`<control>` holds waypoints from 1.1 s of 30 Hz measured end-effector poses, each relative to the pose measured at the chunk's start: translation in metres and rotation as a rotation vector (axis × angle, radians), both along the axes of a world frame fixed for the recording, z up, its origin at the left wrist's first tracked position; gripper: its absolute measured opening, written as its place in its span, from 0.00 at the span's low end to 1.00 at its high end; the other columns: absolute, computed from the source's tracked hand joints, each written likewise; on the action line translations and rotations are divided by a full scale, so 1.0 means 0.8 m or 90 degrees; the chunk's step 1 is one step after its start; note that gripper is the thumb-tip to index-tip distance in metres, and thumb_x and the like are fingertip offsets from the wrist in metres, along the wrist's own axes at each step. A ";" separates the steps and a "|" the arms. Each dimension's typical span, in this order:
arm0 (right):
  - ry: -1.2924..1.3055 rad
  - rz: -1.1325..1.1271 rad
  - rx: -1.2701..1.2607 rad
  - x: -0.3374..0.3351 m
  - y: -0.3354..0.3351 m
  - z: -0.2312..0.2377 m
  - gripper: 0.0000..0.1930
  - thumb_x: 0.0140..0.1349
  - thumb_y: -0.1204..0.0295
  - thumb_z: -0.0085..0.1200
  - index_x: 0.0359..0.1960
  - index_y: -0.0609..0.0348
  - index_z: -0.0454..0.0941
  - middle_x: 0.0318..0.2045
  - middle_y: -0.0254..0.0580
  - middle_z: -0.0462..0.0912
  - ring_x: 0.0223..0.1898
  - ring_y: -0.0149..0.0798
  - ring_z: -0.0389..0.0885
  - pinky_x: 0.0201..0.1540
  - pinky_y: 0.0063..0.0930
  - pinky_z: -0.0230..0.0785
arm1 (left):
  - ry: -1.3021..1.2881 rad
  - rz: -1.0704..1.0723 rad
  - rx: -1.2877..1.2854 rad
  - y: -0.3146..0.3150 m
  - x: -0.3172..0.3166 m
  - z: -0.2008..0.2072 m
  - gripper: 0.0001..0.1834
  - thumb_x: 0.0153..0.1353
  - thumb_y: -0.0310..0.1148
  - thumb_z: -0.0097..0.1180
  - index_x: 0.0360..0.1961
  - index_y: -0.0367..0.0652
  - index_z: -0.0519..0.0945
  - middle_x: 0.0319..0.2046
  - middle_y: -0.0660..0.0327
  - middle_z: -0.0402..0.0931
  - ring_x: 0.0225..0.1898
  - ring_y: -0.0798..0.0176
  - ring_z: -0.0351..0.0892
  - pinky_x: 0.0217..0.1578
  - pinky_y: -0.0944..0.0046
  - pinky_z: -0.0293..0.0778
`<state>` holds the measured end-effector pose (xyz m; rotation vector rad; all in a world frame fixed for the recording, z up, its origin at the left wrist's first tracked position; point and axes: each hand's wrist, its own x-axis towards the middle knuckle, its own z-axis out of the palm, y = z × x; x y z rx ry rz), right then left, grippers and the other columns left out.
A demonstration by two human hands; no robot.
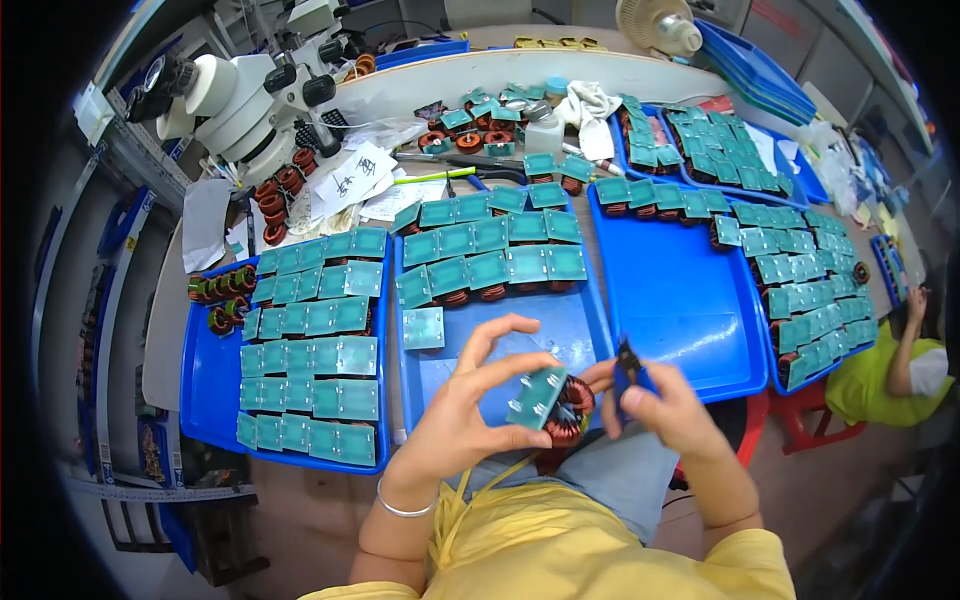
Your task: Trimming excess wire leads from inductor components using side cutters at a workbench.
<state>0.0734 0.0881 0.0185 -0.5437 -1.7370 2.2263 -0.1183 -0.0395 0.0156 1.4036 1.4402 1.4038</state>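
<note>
My left hand (452, 408) pinches a toroidal coil (568, 424), copper-wound, with a green circuit board (537, 396) on its face, above my lap. Bright metal pins show on the board. In my right hand (680, 412) is a pair of small cutters (630, 372) with dark jaws pointing up and blue handles. Fingertips of that hand come close to the coil's right side; whether they touch it I cannot tell. Just beyond my hands, a blue tray (470, 370) holds rows of similar coils with green boards facing up.
On the left, another blue tray (212, 385) carries boarded coils and a few green-and-copper ones. To the right lie a blue tray (690, 340) with one row and a fuller tray (768, 372). A microscope (225, 110) stands back left. Another person (895, 370) sits at far right.
</note>
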 end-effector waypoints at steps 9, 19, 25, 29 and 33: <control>0.062 -0.153 -0.105 0.013 -0.057 -0.028 0.23 0.49 0.71 0.63 0.45 0.66 0.69 0.30 0.37 0.78 0.28 0.30 0.76 0.32 0.20 0.67 | -0.400 -0.064 -0.024 -0.023 0.037 -0.005 0.39 0.43 0.33 0.69 0.56 0.36 0.62 0.49 0.58 0.64 0.54 0.62 0.63 0.54 0.63 0.62; 0.215 -0.263 0.124 0.008 -0.079 -0.021 0.27 0.40 0.81 0.68 0.42 0.62 0.68 0.42 0.44 0.71 0.42 0.33 0.72 0.44 0.25 0.67 | -0.556 0.005 0.033 -0.031 0.072 -0.028 0.18 0.57 0.23 0.56 0.46 0.37 0.64 0.49 0.58 0.64 0.52 0.64 0.67 0.50 0.64 0.69; 0.226 -0.346 0.309 0.006 -0.085 -0.025 0.27 0.39 0.79 0.69 0.41 0.61 0.68 0.38 0.44 0.72 0.38 0.32 0.74 0.33 0.17 0.67 | -0.631 -0.013 -0.012 -0.032 0.082 -0.030 0.13 0.61 0.23 0.50 0.45 0.36 0.64 0.48 0.57 0.65 0.49 0.64 0.71 0.49 0.66 0.69; 0.216 -0.356 0.408 0.007 -0.088 -0.023 0.27 0.38 0.79 0.70 0.40 0.61 0.68 0.36 0.44 0.72 0.36 0.30 0.74 0.31 0.16 0.66 | -0.644 -0.037 0.019 -0.033 0.089 -0.031 0.17 0.60 0.25 0.51 0.48 0.37 0.63 0.49 0.56 0.64 0.53 0.63 0.67 0.52 0.63 0.66; 0.184 -0.404 0.548 0.006 -0.090 -0.020 0.26 0.35 0.79 0.71 0.38 0.61 0.69 0.34 0.45 0.73 0.33 0.34 0.75 0.30 0.20 0.67 | -0.692 -0.116 0.080 -0.031 0.092 -0.027 0.25 0.57 0.26 0.55 0.53 0.37 0.59 0.50 0.56 0.63 0.56 0.63 0.62 0.56 0.61 0.61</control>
